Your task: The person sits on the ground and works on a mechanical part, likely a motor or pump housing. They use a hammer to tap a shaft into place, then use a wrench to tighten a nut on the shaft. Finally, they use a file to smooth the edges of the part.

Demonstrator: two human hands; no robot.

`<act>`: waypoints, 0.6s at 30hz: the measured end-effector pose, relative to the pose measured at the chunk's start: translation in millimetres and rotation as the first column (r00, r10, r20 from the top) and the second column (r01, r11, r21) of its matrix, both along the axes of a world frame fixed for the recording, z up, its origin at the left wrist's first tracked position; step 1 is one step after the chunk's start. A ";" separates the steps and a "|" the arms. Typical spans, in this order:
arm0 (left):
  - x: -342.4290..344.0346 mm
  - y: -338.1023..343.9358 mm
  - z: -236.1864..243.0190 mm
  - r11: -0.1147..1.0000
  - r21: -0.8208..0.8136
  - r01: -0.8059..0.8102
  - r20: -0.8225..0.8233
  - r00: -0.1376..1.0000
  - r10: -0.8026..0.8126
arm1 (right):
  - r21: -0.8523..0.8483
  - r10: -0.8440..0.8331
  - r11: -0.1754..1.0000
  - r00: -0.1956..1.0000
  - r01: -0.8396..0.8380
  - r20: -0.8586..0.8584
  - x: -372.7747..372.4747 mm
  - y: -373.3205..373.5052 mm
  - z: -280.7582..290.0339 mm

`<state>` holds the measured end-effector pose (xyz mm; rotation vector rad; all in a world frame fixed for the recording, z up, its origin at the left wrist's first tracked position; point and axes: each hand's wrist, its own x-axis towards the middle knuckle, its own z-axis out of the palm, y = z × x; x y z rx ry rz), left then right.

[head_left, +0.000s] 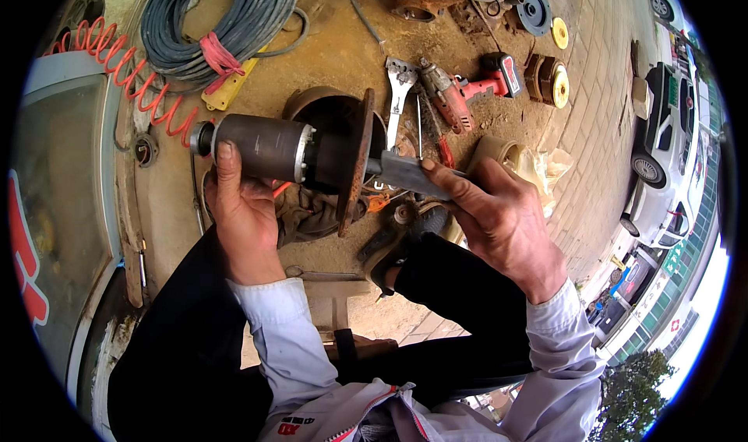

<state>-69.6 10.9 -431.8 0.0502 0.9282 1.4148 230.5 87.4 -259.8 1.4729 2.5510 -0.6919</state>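
My left hand (243, 220) is wrapped under a dark cylindrical motor rotor (265, 147), its thumb up along the near side. The rotor lies roughly level, with a pale metal ring at its right end. To its right, a rusty round flange (358, 162) stands edge-on around the shaft. My right hand (510, 220) grips a flat grey metal bar (409, 175), index finger stretched along its top. The bar's left end lies at the shaft just right of the flange; whether they touch is unclear. Behind the rotor sits a dark, hollow round housing (315, 99).
Beyond my hands lie a red cordless drill (483, 88), a pale metal puller-like tool (400, 88) and copper windings (545, 80). Coiled dark hose (210, 29) and a red spiral air line (148, 91) are at left. A wrench (327, 274) lies near my knees.
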 end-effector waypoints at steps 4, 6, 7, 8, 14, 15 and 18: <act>9.9 5.8 12.9 0.973 -0.202 -0.113 -0.151 0.985 0.083 | -0.034 0.015 0.999 0.998 -0.013 0.058 9.7 3.4 7.4; 28.7 8.6 17.3 0.975 -0.130 -0.182 -0.102 0.980 0.170 | -0.043 0.000 0.999 1.000 0.001 0.019 18.9 0.8 3.0; 20.3 2.8 10.3 0.993 -0.007 -0.120 0.104 0.987 0.120 | -0.036 -0.001 0.999 1.000 0.001 -0.005 15.4 1.7 -0.2; 21.2 3.9 13.0 0.990 0.014 -0.139 0.130 0.982 0.136 | -0.025 -0.003 1.000 1.000 0.002 -0.029 8.1 3.0 -1.5; 16.7 -6.6 -5.7 0.980 0.108 -0.165 0.097 0.983 0.155 | 0.006 0.019 1.000 1.000 -0.019 0.007 16.9 -0.7 -1.9; 16.8 -5.1 -3.6 0.986 0.054 -0.155 0.122 0.981 0.148 | 0.012 0.011 1.000 1.000 -0.011 0.006 8.1 -2.1 -3.1; 9.6 -2.6 2.3 0.984 0.003 -0.181 0.156 0.972 0.178 | 0.008 0.036 0.999 0.999 -0.036 0.010 -3.8 2.5 1.5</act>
